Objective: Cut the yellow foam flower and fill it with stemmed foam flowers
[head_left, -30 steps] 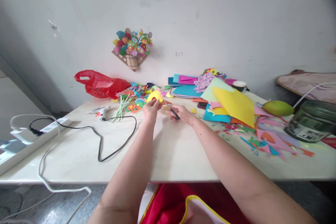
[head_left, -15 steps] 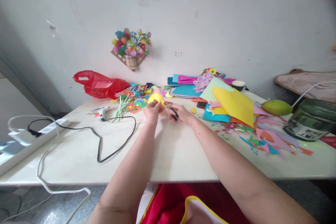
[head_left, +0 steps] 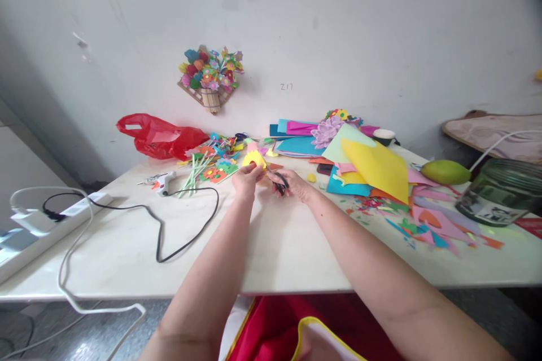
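Observation:
Above the middle of the table, my left hand pinches a yellow scallop-edged flower cutout with a dark red spot near its lower edge. My right hand is closed around the black handles of a pair of scissors. Their blades point up and left, at the right edge of the yellow flower. Whether the blades touch or cut the edge is too small to tell. Left of my hands lie several pale green sticks and orange and green paper flowers.
A glue gun with a looping black cord lies on the left, near a white power strip. Coloured sheets, scraps, a green mango and a glass jar cover the right. A red plastic bag lies at the back left.
The yellow flower has turned slightly in my left hand, and the scissors' handles look spread a little wider. My arms stay almost in place.

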A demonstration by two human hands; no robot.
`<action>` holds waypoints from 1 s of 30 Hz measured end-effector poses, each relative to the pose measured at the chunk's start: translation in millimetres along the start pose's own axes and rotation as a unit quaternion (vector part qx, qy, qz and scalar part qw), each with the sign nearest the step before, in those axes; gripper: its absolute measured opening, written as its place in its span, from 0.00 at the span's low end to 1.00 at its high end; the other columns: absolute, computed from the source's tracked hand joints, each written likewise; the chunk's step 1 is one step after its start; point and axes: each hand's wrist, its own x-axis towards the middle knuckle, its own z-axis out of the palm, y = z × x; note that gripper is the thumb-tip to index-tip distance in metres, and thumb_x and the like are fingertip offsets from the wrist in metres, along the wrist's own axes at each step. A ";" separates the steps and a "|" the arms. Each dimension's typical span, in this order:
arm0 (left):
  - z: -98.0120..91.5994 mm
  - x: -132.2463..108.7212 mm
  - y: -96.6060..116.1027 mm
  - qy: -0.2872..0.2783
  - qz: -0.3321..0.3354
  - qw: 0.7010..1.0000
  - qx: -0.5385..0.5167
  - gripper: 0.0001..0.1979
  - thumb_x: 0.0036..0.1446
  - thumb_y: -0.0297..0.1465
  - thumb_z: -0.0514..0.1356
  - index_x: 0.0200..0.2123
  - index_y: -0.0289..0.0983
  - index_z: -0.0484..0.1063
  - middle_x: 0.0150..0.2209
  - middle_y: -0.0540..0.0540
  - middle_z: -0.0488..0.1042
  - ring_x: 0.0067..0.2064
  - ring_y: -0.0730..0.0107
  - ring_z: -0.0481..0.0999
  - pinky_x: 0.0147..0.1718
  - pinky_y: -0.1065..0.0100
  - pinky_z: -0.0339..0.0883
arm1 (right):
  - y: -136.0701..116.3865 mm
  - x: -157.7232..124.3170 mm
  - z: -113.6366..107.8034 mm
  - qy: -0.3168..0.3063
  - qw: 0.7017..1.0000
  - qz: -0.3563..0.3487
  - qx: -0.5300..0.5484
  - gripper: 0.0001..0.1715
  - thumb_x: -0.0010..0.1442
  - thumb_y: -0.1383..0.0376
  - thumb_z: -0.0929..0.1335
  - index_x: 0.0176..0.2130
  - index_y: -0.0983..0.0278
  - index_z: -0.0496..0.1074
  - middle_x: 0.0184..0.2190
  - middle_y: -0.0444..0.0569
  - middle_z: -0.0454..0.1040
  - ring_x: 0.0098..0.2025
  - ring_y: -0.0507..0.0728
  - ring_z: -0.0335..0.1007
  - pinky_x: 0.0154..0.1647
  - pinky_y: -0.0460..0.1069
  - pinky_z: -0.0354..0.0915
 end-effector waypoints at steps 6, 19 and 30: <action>0.3 2.2 -2.8 0.000 0.005 1.000 -0.008 0.14 0.38 0.29 0.70 0.30 0.30 0.74 0.28 0.46 0.76 0.30 0.69 0.78 0.39 0.65 0.73 | -0.2 0.1 0.6 0.001 1.000 -0.006 0.005 0.25 0.54 0.47 0.66 0.30 0.67 0.68 0.22 0.46 0.71 0.16 0.47 0.64 0.11 0.40 0.47; 4.4 -2.6 -4.0 0.021 0.033 0.999 0.011 0.11 0.39 0.30 0.69 0.27 0.31 0.74 0.22 0.48 0.74 0.26 0.69 0.77 0.33 0.67 0.73 | 3.6 1.9 2.1 0.034 0.999 0.000 -0.007 0.25 0.53 0.46 0.67 0.29 0.66 0.69 0.21 0.46 0.72 0.16 0.47 0.64 0.12 0.42 0.47; 5.6 -4.2 -1.6 0.050 0.029 0.998 0.012 0.11 0.40 0.29 0.68 0.28 0.32 0.73 0.22 0.48 0.74 0.26 0.69 0.77 0.33 0.67 0.72 | 3.7 2.0 1.2 0.033 0.999 0.014 -0.002 0.24 0.53 0.47 0.67 0.31 0.67 0.71 0.20 0.46 0.72 0.16 0.47 0.63 0.12 0.42 0.47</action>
